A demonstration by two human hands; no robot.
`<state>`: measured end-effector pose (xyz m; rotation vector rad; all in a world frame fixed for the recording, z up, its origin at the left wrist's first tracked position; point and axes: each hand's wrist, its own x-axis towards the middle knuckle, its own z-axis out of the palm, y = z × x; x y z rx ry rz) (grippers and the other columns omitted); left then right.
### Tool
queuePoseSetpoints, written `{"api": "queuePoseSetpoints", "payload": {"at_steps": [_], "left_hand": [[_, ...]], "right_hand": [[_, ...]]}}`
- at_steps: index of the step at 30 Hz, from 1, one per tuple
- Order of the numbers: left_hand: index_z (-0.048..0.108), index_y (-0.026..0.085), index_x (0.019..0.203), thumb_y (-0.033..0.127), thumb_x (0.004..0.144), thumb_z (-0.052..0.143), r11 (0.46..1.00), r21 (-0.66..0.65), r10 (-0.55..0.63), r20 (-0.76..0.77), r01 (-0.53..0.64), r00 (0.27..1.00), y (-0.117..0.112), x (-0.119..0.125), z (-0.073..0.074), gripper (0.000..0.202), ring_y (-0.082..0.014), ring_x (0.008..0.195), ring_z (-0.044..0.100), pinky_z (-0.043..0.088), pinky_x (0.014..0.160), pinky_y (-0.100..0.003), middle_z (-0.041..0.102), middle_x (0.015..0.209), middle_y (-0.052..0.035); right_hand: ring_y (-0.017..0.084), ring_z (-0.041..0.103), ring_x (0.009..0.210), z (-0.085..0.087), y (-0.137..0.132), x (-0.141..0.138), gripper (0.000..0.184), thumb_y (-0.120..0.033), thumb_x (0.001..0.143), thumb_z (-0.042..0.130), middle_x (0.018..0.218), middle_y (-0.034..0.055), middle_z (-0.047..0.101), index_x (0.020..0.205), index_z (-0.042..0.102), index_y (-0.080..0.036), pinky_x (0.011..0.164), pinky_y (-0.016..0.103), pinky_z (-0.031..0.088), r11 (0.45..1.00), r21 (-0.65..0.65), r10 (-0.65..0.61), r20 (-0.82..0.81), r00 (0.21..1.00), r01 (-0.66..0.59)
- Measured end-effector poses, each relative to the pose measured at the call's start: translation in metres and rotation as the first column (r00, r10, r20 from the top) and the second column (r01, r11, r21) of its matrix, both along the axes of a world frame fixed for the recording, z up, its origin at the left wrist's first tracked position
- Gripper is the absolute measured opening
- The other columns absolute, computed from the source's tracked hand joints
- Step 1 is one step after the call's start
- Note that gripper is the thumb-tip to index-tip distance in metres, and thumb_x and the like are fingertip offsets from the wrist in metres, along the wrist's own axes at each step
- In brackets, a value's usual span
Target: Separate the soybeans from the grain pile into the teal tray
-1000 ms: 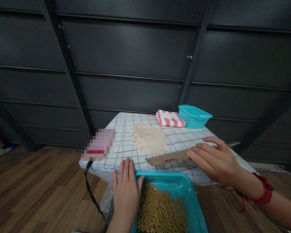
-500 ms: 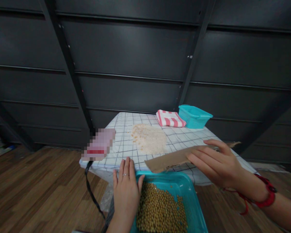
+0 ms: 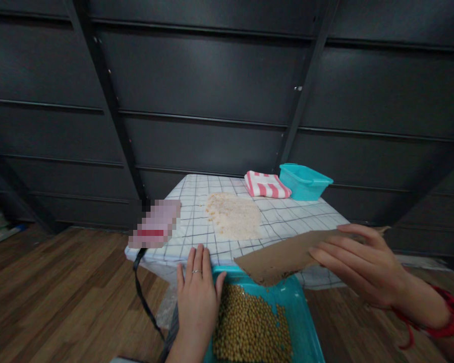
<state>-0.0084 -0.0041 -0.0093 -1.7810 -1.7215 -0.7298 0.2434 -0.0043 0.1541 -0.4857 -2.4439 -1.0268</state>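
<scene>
My left hand (image 3: 197,292) lies with its fingers together on the left rim of a teal tray (image 3: 304,322) full of yellow-brown beans (image 3: 249,327), held just below the table's near edge. My right hand (image 3: 359,267) is closed on a brown cardboard sheet (image 3: 280,259), pinched at its right end. The sheet slopes down to the left, and its low corner hangs over the tray's far rim. A flat patch of pale grains (image 3: 232,217) lies on the checked white tablecloth (image 3: 196,201).
A folded red-and-white striped cloth (image 3: 267,184) and a small teal tub (image 3: 304,181) sit at the table's far right. A blurred pink object (image 3: 157,224) rests at the left edge, with a black strap (image 3: 142,297) hanging down. Dark panelled wall behind, wooden floor around.
My right hand has lifted the cardboard off the table, drawn it toward me and tipped its left end over the tray. My left hand has stayed put.
</scene>
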Motion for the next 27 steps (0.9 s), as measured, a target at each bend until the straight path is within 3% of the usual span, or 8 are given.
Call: {"api": "queuePoseSetpoints", "payload": {"at_steps": [7, 11, 16, 21, 27], "left_hand": [[0.046, 0.008, 0.119, 0.042, 0.085, 0.029, 1.000, -0.021, -0.002, -0.013, 0.002, 1.000, -0.001, -0.001, 0.000, 0.051, -0.0281, 0.115, 0.046, 0.042, 0.088, -0.049, 0.053, 0.122, -0.0153], [0.047, 0.006, 0.117, 0.040, 0.085, 0.030, 1.000, 0.014, -0.008, -0.022, 0.008, 1.000, -0.001, -0.001, 0.002, 0.050, -0.0285, 0.112, 0.048, 0.042, 0.086, -0.049, 0.054, 0.120, -0.0164], [0.048, 0.007, 0.116, 0.042, 0.086, 0.027, 1.000, 0.020, 0.003, -0.018, -0.003, 1.000, -0.001, -0.001, 0.002, 0.050, -0.0282, 0.111, 0.049, 0.042, 0.086, -0.049, 0.055, 0.120, -0.0158], [0.048, 0.005, 0.114, 0.041, 0.086, 0.026, 0.999, 0.031, 0.008, -0.045, -0.007, 0.999, -0.001, -0.002, 0.005, 0.051, -0.0285, 0.109, 0.050, 0.043, 0.084, -0.049, 0.056, 0.118, -0.0167], [0.050, 0.006, 0.113, 0.038, 0.087, 0.027, 0.999, 0.040, 0.019, -0.038, -0.018, 0.999, -0.002, -0.007, 0.006, 0.048, -0.0276, 0.108, 0.051, 0.044, 0.083, -0.048, 0.057, 0.117, -0.0153]], "right_hand": [[0.013, 0.056, 0.069, 0.004, -0.002, 0.011, 0.030, -0.009, 0.085, 0.027, 0.070, -0.0017, 0.063, 0.088, 0.054, -0.022, 0.078, 0.033, 0.036, 0.999, -0.031, 0.005, -0.017, 1.000, -0.005], [0.013, 0.056, 0.066, 0.001, 0.009, 0.009, 0.023, -0.004, 0.081, 0.038, 0.070, 0.0007, 0.064, 0.087, 0.054, -0.019, 0.077, 0.034, 0.038, 0.997, 0.079, -0.021, -0.066, 0.998, 0.027], [0.013, 0.054, 0.061, 0.001, 0.037, -0.011, 0.015, -0.004, 0.079, 0.047, 0.066, 0.0021, 0.063, 0.086, 0.055, -0.014, 0.074, 0.034, 0.039, 0.970, 0.219, -0.073, -0.135, 0.988, 0.102], [0.013, 0.052, 0.063, 0.002, 0.058, -0.040, 0.012, -0.008, 0.081, 0.046, 0.063, 0.0019, 0.062, 0.082, 0.058, -0.012, 0.074, 0.033, 0.037, 0.960, 0.237, -0.134, -0.094, 0.987, 0.153], [0.013, 0.050, 0.062, 0.002, 0.042, -0.050, 0.015, -0.004, 0.081, 0.043, 0.061, 0.0027, 0.060, 0.084, 0.056, -0.010, 0.075, 0.034, 0.037, 0.981, 0.180, -0.057, -0.085, 0.995, 0.072]]}}
